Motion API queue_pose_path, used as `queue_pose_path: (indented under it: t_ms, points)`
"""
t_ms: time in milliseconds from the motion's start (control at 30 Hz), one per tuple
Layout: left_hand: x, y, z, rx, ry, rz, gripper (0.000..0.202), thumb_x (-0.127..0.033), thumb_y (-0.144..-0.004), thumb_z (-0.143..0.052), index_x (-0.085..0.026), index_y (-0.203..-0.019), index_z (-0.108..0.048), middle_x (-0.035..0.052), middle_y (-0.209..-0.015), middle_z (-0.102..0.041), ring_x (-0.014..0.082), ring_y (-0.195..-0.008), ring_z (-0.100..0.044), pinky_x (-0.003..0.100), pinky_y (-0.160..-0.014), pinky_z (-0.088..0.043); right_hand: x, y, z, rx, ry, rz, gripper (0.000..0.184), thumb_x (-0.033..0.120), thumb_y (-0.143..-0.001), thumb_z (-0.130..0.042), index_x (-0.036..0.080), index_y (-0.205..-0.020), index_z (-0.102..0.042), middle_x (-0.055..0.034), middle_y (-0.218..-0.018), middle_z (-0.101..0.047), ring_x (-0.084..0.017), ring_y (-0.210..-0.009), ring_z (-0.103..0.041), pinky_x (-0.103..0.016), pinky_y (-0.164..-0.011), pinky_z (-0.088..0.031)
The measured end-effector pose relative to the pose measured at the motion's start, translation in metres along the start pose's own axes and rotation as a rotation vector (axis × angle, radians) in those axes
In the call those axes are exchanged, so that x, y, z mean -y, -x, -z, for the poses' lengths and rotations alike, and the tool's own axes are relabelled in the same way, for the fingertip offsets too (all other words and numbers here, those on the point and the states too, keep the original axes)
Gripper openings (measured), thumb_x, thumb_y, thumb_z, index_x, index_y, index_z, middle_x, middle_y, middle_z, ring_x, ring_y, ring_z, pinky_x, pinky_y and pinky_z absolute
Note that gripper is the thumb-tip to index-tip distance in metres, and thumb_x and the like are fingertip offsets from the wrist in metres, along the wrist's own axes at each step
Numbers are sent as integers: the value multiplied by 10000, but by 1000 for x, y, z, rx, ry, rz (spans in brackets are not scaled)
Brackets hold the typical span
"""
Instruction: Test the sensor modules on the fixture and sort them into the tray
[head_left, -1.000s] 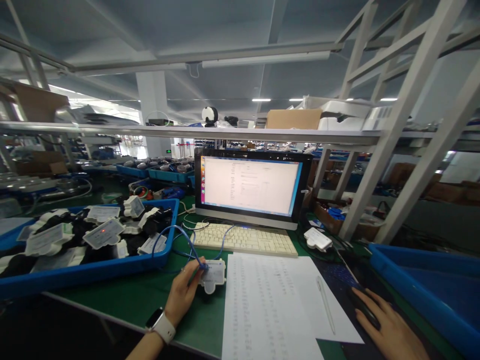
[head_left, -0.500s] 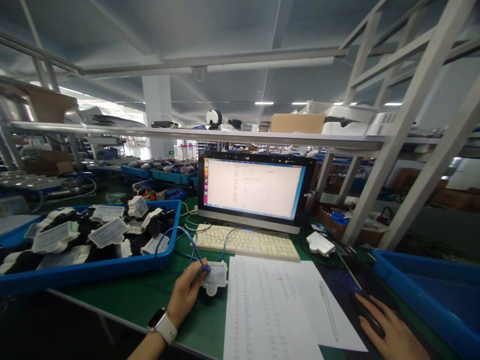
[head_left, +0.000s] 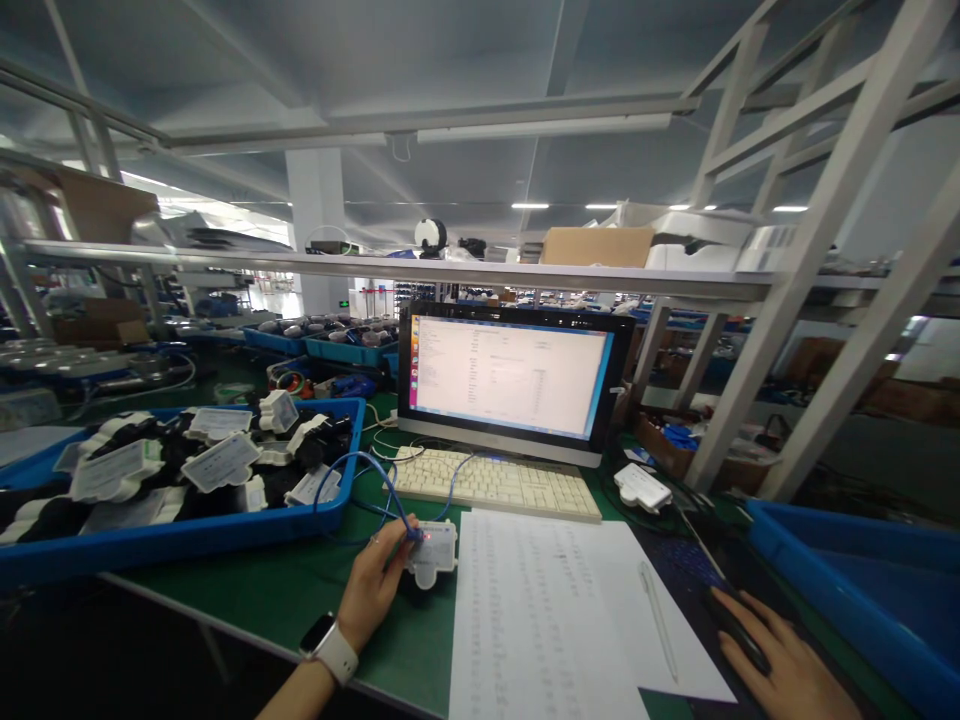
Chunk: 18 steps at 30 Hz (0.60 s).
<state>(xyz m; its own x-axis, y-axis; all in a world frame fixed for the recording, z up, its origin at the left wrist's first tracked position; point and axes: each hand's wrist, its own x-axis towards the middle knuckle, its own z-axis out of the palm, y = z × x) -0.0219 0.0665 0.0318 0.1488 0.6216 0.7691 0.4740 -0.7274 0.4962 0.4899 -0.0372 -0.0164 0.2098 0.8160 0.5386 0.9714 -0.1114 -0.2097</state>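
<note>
My left hand, wearing a watch with a white strap, pinches the end of a blue cable against the left side of a white box-shaped module. The module lies on the green table, label side up, and a small red light shows on it near my fingertips. Whether the cable's tip sits inside the module is hidden by my fingers. Over at the right, my right hand rests curved on a black computer mouse. A monitor shows a light page with lines of text too small to read.
A blue tray of white-and-black modules stands at left. A keyboard lies before the monitor. Printed sheets carry a pen. Another white module lies right of the keyboard; a second blue tray edges the right side.
A red light now shows on the module under my left hand. The page on the monitor has changed, with more text at its left. Both hands stay in place.
</note>
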Motion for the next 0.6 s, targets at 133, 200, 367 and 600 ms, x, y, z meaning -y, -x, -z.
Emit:
queue_pose_path:
  t_ms: [133, 200, 367, 600]
  points:
    - [-1, 0, 0, -3, 3, 6, 255, -269, -891, -455, -204, -1101, -584, 78, -1081, -658, 208, -1020, -617, 338, -888, -518, -2, 0, -1, -7, -6, 9, 554, 528, -820, -323, 202, -1157, -616, -131, -1175, -565, -304, -1052, -561, -457, -814, -507]
    - [-2, 0, 0, -8, 6, -1, 254, -257, -889, -458, -206, -1106, -580, 75, -1083, -658, 202, -1021, -616, 326, -885, -519, -1, 0, -1, -15, -7, 13, 543, 523, -818, -326, 208, -1150, -620, -126, -1170, -569, -295, -1049, -565, -445, -819, -507]
    - [-1, 0, 0, 0, 0, -6, 256, -253, -895, -446, -202, -1112, -572, 78, -1085, -655, 203, -1028, -613, 327, -882, -518, 2, -2, 0, -26, 18, -1, 549, 533, -813, -319, 216, -1139, -627, -122, -1160, -577, -286, -989, -596, -432, -788, -519]
    - [-1, 0, -1, -2, -31, -19, 258, -261, -893, -455, -205, -1122, -560, 82, -1106, -643, 208, -1032, -609, 334, -893, -509, 1, -1, -2, -42, 44, 18, 532, 516, -806, -345, 227, -1169, -605, -118, -1237, -542, -299, -1076, -551, -466, -873, -476]
